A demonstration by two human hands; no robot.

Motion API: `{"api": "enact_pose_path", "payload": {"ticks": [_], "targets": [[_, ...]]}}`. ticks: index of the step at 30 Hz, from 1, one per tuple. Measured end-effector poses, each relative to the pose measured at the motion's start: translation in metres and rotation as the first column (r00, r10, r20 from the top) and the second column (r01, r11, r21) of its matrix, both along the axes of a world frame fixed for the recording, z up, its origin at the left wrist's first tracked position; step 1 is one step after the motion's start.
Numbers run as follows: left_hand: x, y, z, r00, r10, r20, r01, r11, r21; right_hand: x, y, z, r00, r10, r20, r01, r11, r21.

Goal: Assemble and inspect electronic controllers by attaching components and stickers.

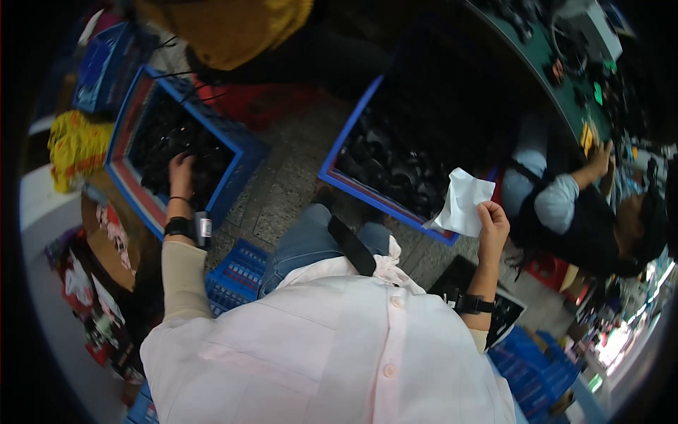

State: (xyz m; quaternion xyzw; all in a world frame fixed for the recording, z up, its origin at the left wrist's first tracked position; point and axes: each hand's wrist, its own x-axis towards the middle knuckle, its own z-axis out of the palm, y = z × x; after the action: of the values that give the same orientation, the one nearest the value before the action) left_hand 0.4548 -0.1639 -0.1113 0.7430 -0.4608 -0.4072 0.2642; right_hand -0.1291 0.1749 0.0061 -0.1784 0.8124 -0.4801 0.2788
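Left hand point(181, 173) among black parts point(180, 134); right hand point(493, 225) holding a white sheet point(462, 205)

Left: hand reaches down into the left blue crate point(244, 166), forearm crossing its near edge. Fingers bent, partly hidden against the dark parts; cannot tell whether they grip one.

Right: thumb and fingers pinched together on the right edge of the sheet. Sheet is creased, held up, its lower left corner overlapping in view the near right corner of the right blue crate point(352, 131). That crate also carries dark parts point(381, 162), visible along its left and near edges; far side too dark to read.

Surroundings: blue basket point(240, 272) on the floor, just beside the left crate's near corner. Yellow bag point(78, 145) outside that crate's left edge. Another person point(561, 201) sits beyond the right crate, near a green table point(519, 42).
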Motion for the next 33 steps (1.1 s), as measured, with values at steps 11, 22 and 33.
{"api": "enact_pose_path", "payload": {"ticks": [11,22,33], "targets": [[-0.251,0.059,-0.086,0.430,-0.885,0.180,0.825,0.466,0.319,0.007,0.102,-0.087,0.930,0.279,0.238,-0.357,0.835,0.419],[-0.590,0.273,-0.318,0.046,-0.999,-0.003,0.806,0.036,0.591,0.052,0.177,-0.261,0.829,0.276,0.485,-0.445,0.852,0.276],[-0.568,0.242,-0.318,0.181,-0.981,-0.068,0.921,0.145,0.362,0.048,0.159,-0.234,0.961,0.245,0.132,-0.271,0.927,0.257]]}}
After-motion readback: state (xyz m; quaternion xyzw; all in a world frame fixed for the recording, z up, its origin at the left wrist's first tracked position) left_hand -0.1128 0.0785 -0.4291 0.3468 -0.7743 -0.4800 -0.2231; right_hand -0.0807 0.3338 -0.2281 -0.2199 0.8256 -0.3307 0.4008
